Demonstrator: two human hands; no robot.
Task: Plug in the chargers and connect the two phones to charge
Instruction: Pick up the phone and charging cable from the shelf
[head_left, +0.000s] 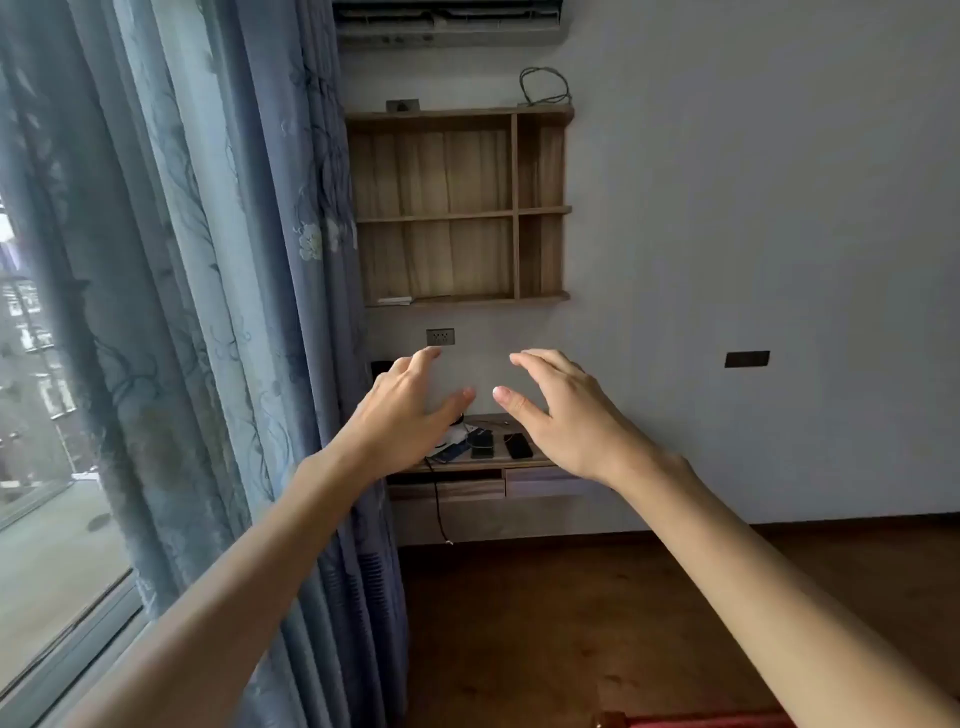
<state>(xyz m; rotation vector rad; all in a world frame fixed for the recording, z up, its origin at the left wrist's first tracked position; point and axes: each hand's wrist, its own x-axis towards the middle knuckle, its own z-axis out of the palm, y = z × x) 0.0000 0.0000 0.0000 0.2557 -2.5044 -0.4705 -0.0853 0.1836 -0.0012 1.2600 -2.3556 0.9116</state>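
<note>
While both arms extend forward, the left hand (402, 410) and right hand (563, 413) hover with fingers (535, 358) spread, holding nothing. Two dark phones (511, 446) lie flat on the wooden surface (524, 460) beyond, beside tangled cables (457, 439). A wall socket (440, 336) sits above, under an open shelf unit (460, 208). Blue curtains (218, 260) hang left.

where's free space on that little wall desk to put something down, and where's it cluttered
The desk looks bare only behind and right of the two phones, though the right hand hides most of that end. The left end is crowded: cables and small items under the left hand.
</note>
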